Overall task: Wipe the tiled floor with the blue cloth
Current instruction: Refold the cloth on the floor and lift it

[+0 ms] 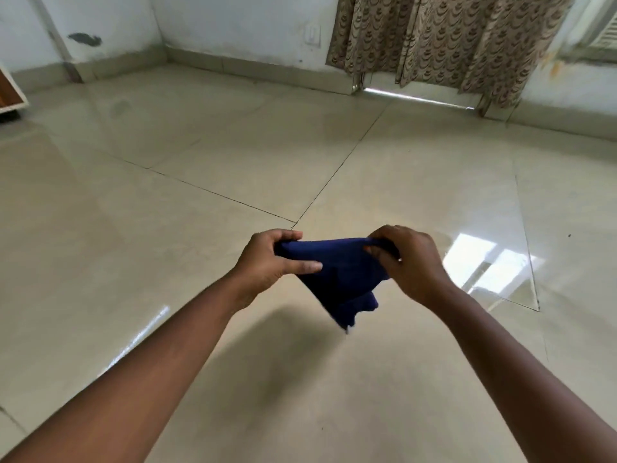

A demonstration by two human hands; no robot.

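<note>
A dark blue cloth (340, 279) hangs in the air in front of me, held by both hands above the beige tiled floor (233, 168). My left hand (270, 262) grips its left top corner, thumb across the fabric. The right top corner is pinched by my right hand (410, 262). The cloth droops to a point below my hands and casts a shadow on the tiles. It does not touch the floor.
Glossy large tiles stretch out ahead with window glare at the right. Patterned curtains (434, 38) hang at the far wall over a doorway. A wooden furniture corner (10, 91) shows at the far left. White walls with a skirting border the room.
</note>
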